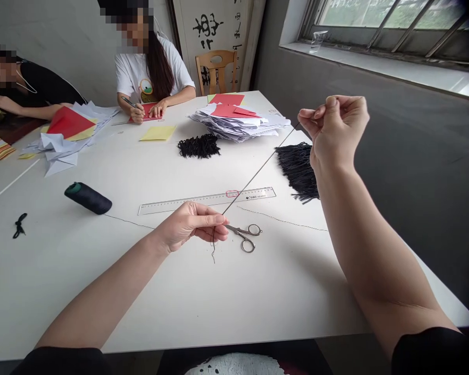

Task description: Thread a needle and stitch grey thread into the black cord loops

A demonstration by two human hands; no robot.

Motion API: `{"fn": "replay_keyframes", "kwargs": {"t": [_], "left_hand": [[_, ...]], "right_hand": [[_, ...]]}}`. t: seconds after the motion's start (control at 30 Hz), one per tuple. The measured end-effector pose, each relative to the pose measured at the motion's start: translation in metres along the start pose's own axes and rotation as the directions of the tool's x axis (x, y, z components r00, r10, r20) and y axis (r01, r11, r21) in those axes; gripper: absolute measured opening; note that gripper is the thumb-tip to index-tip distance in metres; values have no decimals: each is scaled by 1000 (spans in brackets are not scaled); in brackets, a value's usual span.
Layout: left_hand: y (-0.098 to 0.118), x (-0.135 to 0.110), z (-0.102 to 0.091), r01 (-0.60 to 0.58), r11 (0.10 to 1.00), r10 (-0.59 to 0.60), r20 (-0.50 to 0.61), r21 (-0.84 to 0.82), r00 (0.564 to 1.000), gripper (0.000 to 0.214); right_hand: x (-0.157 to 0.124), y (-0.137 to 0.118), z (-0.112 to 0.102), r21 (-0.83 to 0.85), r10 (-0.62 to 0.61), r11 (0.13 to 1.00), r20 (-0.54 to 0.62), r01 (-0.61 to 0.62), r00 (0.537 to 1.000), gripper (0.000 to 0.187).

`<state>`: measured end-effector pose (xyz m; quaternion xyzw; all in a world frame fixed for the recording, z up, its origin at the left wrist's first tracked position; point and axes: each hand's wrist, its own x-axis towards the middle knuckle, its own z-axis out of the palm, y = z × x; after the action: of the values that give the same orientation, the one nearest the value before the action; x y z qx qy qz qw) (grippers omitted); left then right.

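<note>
A black thread (258,174) is stretched taut between my two hands above the white table (180,291). My left hand (193,225) pinches its lower end, a short tail dangling below the fingers. My right hand (332,127) is raised at the table's right edge and pinches the upper end. Small silver scissors (247,235) lie on the table just right of my left hand. A clear plastic ruler (207,200) lies flat beyond them.
A dark thread spool (88,198) lies at left. Bundles of cut black threads (198,146) sit mid-table and by the right edge (299,172). Paper stacks (238,122) lie farther back. Two other people sit at the far side; one writes on red paper (148,110).
</note>
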<state>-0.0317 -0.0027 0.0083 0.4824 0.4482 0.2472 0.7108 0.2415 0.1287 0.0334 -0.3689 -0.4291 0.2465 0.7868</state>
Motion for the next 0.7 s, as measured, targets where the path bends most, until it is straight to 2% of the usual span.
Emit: {"fn": "replay_keyframes", "kwargs": {"t": [0.17,0.3,0.43,0.7], "left_hand": [[0,0,-2,40,995,-41,19,87,999,21],[1,0,-3,97,983,-105,47,153,993,19],[3,-1,-3,129,976,-141,55,176,989,19],[0,2,-9,206,939,-234,75,274,969,26]], "right_hand": [[25,11,-13,-72,-95,994,-144,86,985,21],[43,7,-28,-114,-214,974,-166,197,963,22],[50,3,-38,-70,-340,940,-168,333,925,22],[53,-3,-42,-158,-305,948,-216,275,927,25]]}}
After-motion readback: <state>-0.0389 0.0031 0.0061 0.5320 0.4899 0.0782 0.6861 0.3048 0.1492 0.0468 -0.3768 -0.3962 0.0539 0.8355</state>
